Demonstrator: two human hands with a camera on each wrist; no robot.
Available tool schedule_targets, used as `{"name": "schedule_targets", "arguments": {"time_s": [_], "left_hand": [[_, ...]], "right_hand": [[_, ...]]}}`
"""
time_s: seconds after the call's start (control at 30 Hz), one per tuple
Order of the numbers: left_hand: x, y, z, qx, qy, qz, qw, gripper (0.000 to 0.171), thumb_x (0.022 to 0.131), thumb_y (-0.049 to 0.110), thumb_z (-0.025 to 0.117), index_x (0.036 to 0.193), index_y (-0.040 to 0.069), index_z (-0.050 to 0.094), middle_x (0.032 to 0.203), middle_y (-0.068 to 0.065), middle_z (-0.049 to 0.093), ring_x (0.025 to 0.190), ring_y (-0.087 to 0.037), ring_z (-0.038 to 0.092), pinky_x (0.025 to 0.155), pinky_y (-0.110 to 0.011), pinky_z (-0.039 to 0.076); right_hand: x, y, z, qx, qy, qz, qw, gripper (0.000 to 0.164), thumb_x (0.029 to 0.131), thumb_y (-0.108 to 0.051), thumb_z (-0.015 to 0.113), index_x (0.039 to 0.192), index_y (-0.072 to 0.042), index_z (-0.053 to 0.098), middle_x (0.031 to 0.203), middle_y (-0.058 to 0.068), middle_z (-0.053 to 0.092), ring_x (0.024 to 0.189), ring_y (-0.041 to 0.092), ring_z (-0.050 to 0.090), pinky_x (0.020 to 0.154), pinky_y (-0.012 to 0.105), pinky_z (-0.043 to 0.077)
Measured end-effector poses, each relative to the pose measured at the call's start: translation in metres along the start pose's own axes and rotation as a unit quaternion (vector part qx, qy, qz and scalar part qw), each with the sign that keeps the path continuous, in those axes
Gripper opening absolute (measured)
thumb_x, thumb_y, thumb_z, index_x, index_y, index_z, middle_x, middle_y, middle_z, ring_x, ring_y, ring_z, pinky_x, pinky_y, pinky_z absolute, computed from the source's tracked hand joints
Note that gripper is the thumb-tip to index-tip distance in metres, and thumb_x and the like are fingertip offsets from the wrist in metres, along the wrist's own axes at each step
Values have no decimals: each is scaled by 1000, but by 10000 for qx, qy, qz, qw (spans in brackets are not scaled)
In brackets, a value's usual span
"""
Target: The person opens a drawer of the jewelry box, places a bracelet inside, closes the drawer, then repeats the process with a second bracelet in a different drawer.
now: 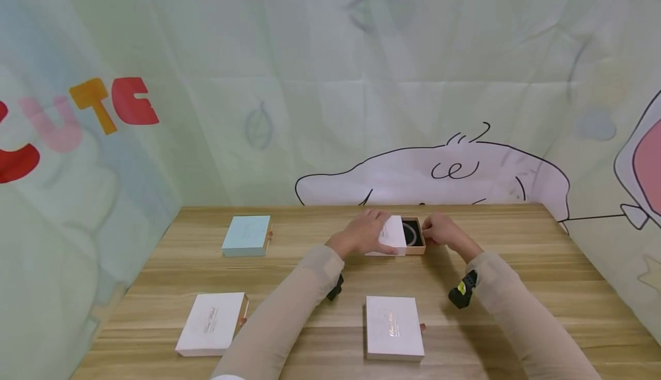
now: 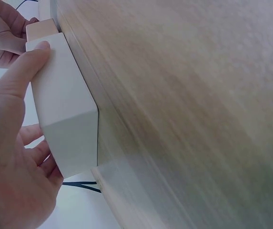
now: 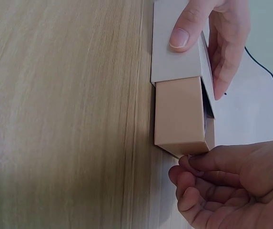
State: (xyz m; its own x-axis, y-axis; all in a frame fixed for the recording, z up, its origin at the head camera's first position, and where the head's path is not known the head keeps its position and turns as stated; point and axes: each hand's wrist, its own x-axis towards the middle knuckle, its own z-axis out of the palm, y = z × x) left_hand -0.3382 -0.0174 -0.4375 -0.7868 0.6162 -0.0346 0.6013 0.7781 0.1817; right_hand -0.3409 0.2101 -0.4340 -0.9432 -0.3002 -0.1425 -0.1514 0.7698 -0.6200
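Note:
A white drawer-style gift box (image 1: pixel 393 232) lies at the back of the table, its tan inner drawer (image 1: pixel 416 250) slid partly out to the right. In the drawer's black lining sits a pale ring-shaped piece (image 1: pixel 412 234), like a bracelet, partly covered by the sleeve. My left hand (image 1: pixel 363 233) grips the white sleeve, thumb on the near side and fingers over the far side. With thumb and forefinger my right hand (image 3: pixel 222 183) pinches the pull tab at the drawer's end; the fingers mostly hide the tab.
A light blue box (image 1: pixel 247 234) stands at the back left. Two more white boxes, one at the front left (image 1: pixel 212 322) and one at the front middle (image 1: pixel 394 326), lie closed, with small tabs on their right sides. A printed cloth (image 1: pixel 330 110) hangs behind the wooden table (image 1: pixel 310 279).

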Motion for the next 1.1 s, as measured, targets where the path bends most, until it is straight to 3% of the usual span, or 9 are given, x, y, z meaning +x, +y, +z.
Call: {"name": "schedule_targets", "arguments": {"time_s": [0.57, 0.87, 1.1], "left_hand": [[0, 0, 1, 36, 23, -5, 10000, 96, 85, 64, 68, 154, 8, 33, 152, -10, 41, 138, -26, 37, 111, -37, 32], [0, 0, 1, 55, -36, -33, 10000, 96, 85, 65, 66, 155, 9, 32, 152, -10, 41, 138, -25, 37, 111, -37, 32], [1, 0, 1, 35, -23, -29, 10000, 96, 84, 65, 67, 154, 8, 33, 151, -10, 41, 137, -25, 37, 111, -36, 32]], "right_hand": [[-2, -7, 3, -65, -47, 34, 10000, 16, 90, 7, 54, 80, 8, 66, 66, 5, 57, 59, 14, 50, 55, 25, 41], [2, -3, 6, -88, 45, -242, 9997, 16, 83, 7, 54, 70, 3, 63, 57, 3, 52, 51, 9, 44, 51, 23, 37], [4, -6, 7, -72, -28, -98, 9999, 15, 88, 5, 55, 76, 5, 65, 63, 4, 55, 56, 12, 49, 53, 24, 40]]}}
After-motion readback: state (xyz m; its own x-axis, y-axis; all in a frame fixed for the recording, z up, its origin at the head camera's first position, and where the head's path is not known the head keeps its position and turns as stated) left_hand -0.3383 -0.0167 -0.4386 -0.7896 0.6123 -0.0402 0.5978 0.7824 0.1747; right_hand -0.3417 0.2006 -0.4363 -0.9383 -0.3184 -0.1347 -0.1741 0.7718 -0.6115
